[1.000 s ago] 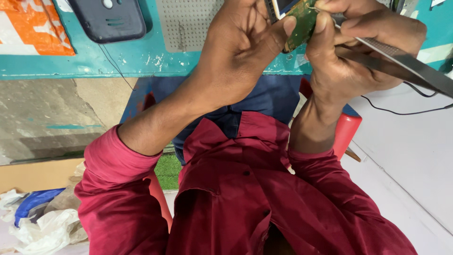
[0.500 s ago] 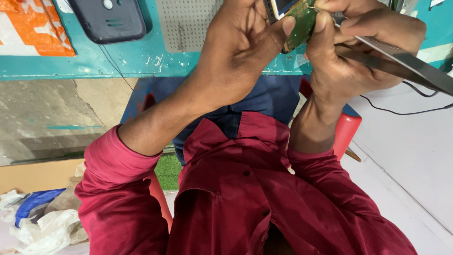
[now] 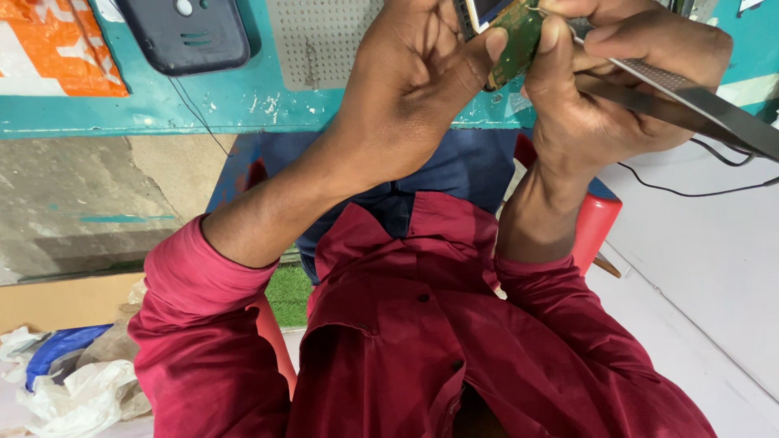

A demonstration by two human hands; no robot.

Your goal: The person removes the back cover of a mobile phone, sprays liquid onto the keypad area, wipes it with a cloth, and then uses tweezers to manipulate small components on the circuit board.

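Teal workbench edge (image 3: 243,105) runs across the top of the view, paint chipped, and serves as the landmark. On it, toward its left end, lies a dark handset-like device (image 3: 182,32) beside an orange sheet (image 3: 49,49); a perforated grey panel (image 3: 316,40) sits just right of the device. Left hand (image 3: 414,89) is raised in front of the bench edge, fingers curled shut around a small green circuit board (image 3: 515,40), thumb pressed on its face. Right hand (image 3: 617,89), just right of the board, is closed in a pinch on metal tweezers (image 3: 690,97), whose tips meet the board's top edge; the exact contact is cut off by the frame. Below the bench: maroon shirt (image 3: 422,341), red stool (image 3: 596,227), crumpled plastic bags (image 3: 65,389) far lower left. Step in hand looks like fine picking or probing on the board. Next move likely calls for a steady left grip and small, precise tweezer tip control.
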